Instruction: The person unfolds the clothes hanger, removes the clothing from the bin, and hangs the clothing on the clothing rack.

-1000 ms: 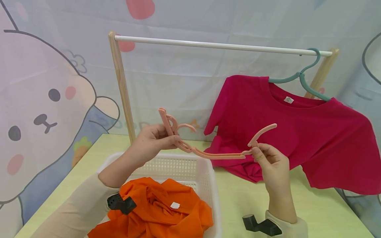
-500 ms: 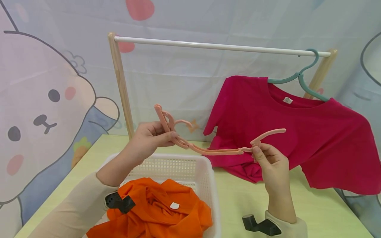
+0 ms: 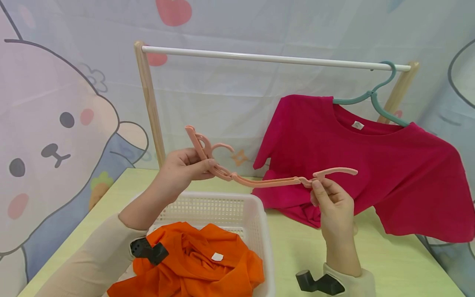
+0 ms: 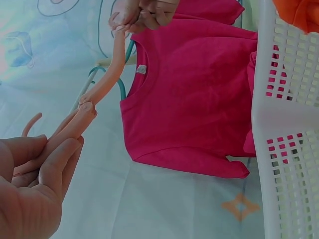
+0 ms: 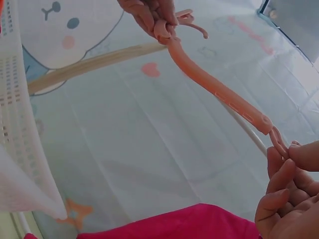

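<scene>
Pale yellow counter (image 3: 291, 243) carries a white plastic basket (image 3: 215, 206). Higher than the basket, the left hand's (image 3: 182, 167) fingers grip a pink folding hanger (image 3: 265, 183) near its hook; right of the basket, the right hand's (image 3: 335, 206) fingers pinch its other end. Orange shirt (image 3: 196, 255) lies inside the basket.

A cartoon bear (image 3: 48, 99) adorns the backdrop (image 3: 222, 107) at nine o'clock; a crimson shirt (image 3: 389, 173) (pale tag (image 3: 358, 125) at its neck) hangs at three o'clock from a teal hanger (image 3: 372, 93).
</scene>
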Available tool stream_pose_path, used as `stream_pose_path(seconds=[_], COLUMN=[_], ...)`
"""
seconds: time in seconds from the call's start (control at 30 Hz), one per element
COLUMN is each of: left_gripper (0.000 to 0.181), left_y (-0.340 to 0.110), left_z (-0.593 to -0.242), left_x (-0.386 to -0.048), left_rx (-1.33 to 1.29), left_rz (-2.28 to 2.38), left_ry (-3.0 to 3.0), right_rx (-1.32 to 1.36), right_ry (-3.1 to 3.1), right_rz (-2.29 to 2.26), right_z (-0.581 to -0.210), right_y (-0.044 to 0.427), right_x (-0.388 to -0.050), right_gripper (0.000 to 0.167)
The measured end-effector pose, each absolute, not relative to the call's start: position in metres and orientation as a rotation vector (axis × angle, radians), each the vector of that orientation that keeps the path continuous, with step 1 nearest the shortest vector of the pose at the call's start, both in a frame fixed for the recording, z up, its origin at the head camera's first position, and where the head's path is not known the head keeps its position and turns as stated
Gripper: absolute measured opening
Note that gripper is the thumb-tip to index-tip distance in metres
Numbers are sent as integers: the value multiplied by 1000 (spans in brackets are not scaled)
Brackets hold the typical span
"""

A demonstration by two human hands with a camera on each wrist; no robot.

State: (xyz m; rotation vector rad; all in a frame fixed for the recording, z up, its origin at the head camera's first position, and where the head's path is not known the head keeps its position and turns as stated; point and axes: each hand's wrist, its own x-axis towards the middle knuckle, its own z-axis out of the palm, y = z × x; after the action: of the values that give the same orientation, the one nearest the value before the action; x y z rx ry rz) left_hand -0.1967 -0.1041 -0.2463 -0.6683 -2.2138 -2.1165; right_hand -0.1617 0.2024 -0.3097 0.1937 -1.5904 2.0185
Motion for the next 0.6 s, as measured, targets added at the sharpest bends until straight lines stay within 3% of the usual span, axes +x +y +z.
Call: stream_pose_path(seconds=[0.6], left_gripper=[26], left_y=[-104], left_z=[-247], left_x=[-200], left_rx=[-715], left_rz=[-2049], left_ry=[-2224], right_rx=[112], right_ry=[-1614], right_rz=[2156], right_z=[-310], right_y=[201], right_x=[-166], right_gripper=[12])
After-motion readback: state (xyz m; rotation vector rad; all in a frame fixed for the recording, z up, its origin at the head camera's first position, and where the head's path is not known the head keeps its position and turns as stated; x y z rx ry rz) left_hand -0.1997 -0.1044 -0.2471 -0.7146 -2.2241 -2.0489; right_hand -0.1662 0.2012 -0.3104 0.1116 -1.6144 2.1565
